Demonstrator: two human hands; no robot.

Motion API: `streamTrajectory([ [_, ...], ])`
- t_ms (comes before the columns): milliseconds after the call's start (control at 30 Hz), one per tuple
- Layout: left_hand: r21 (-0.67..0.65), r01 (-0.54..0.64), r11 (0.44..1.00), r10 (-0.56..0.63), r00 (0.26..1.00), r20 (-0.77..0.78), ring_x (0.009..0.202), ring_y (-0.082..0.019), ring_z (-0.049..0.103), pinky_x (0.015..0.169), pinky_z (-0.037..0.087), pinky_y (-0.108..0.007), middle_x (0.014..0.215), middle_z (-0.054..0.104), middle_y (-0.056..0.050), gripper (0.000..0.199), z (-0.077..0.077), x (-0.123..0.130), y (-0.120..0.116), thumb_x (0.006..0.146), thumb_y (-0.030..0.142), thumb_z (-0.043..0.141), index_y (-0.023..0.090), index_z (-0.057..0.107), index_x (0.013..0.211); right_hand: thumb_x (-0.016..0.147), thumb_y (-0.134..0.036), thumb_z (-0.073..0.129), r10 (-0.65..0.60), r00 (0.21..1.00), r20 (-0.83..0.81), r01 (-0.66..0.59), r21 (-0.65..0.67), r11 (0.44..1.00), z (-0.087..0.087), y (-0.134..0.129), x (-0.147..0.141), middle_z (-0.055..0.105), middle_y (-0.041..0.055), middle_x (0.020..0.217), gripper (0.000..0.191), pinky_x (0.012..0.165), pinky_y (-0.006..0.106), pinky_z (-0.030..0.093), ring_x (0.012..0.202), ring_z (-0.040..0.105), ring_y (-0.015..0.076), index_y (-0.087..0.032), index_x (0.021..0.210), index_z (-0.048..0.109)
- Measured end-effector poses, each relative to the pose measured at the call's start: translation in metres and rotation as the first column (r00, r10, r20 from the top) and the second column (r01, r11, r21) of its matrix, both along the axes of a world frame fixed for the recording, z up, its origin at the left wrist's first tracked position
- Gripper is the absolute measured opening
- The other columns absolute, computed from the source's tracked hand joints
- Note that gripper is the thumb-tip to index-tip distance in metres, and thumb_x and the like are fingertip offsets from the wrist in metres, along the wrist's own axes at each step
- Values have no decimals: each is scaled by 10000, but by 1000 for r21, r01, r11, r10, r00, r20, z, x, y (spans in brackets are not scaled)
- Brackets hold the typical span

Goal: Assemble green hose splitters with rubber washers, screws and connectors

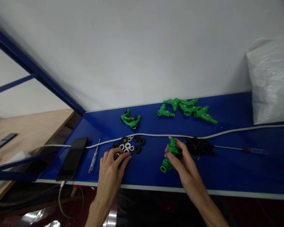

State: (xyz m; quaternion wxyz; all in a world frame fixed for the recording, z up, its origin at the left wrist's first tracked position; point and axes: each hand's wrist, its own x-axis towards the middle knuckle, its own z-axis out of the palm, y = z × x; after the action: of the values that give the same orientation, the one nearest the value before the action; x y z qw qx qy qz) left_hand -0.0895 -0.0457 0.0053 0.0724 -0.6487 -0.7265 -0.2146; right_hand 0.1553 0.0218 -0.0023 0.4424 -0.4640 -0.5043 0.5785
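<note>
My right hand (183, 159) is wrapped round a green plastic hose splitter (172, 148), held just above the table with one round opening pointing toward me. A black part sits on the splitter's side, partly hidden by my fingers. My left hand (113, 165) is closed in a pinch at the near edge of a pile of small rings. A black ring (130, 153) shows at its fingertips, mostly covered. Around it lie white washers (127, 145) and black ring caps (137, 149). Right of my right hand is a heap of small black parts (198, 146).
Several green splitters (189, 109) lie at the back, and two with black parts (131, 120) farther left. A white cable (153, 135) crosses the blue table. Screwdrivers (93, 159) lie at both sides. A phone (72, 159) rests left; a white sack (273, 82) stands right.
</note>
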Motion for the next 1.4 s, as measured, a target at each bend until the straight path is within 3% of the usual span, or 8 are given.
streamTrajectory([
  [267, -39, 51, 998, -54, 996, -76, 975, -282, 570, 803, 415, -414, 1156, 718, -76, 214, 7, 0, 17, 1018, 301, 538, 257, 742, 975, 1004, -632, 464, 46, 998, 45, -47, 27, 999, 2, 2, -2, 703, 73, 1140, 542, 921, 308, 505, 1008, 669, 183, -225, 1348, 565],
  [400, 58, 10, 998, -20, 985, 173, 1029, -295, 612, 895, 431, -454, 1103, 756, -52, 158, 12, 5, 22, 990, 326, 568, 255, 697, 935, 1037, -576, 443, 77, 996, 44, -80, 74, 994, 3, 0, -3, 705, 66, 1153, 483, 949, 313, 489, 1015, 671, 174, -239, 1359, 568],
  [500, 64, 23, 998, -52, 853, 519, 952, -242, 673, 884, 492, -378, 981, 746, -39, 168, 26, 25, 33, 940, 398, 635, 239, 686, 926, 1057, -520, 436, 72, 996, 57, -79, 135, 988, 3, -1, -3, 712, 49, 1141, 418, 975, 308, 474, 1046, 674, 171, -248, 1339, 580],
  [600, 46, 105, 993, -96, 545, 833, 824, -192, 698, 790, 535, -293, 878, 740, -9, 276, 40, 60, 50, 815, 400, 790, 218, 704, 1004, 1062, -491, 443, 55, 995, 80, -69, 188, 980, 3, 0, -3, 703, 50, 1207, 378, 990, 290, 474, 1111, 667, 172, -254, 1311, 600],
  [733, 48, 224, 973, -111, 277, 954, 800, -166, 688, 760, 535, -247, 837, 739, -18, 222, 38, 95, 70, 791, 382, 824, 190, 760, 883, 1066, -461, 450, 28, 995, 98, -51, 243, 969, 3, 0, -3, 667, 53, 1323, 354, 1054, 284, 457, 1241, 621, 178, -265, 1314, 610],
  [967, 110, 178, 978, -123, 68, 990, 827, -117, 584, 772, 480, -190, 871, 638, 18, 254, 9, 100, 76, 775, 410, 863, 200, 726, 818, 1066, -448, 457, 75, 990, 118, -103, 249, 963, 7, -5, -3, 639, 36, 1352, 344, 1107, 295, 418, 1301, 569, 175, -284, 1342, 580],
  [1167, 21, 364, 931, -26, 9, 1000, 883, -142, 608, 805, 494, -224, 1071, 692, -36, 336, 6, 96, 66, 861, 437, 791, 235, 757, 1127, 1067, -428, 469, 62, 997, 49, -73, 256, 964, 14, -2, -2, 676, -2, 1047, 247, 940, 264, 462, 1009, 639, 142, -255, 1103, 642],
  [1400, 21, 549, 835, -15, -16, 1000, 496, -32, 499, 426, 375, -174, 1313, 695, -135, 417, 13, 97, 65, 937, 515, 671, 235, 748, 1235, 1071, -366, 458, 39, 999, 9, -39, 315, 948, 14, 0, -2, 636, -8, 940, 240, 901, 278, 439, 955, 612, 140, -240, 944, 619],
])
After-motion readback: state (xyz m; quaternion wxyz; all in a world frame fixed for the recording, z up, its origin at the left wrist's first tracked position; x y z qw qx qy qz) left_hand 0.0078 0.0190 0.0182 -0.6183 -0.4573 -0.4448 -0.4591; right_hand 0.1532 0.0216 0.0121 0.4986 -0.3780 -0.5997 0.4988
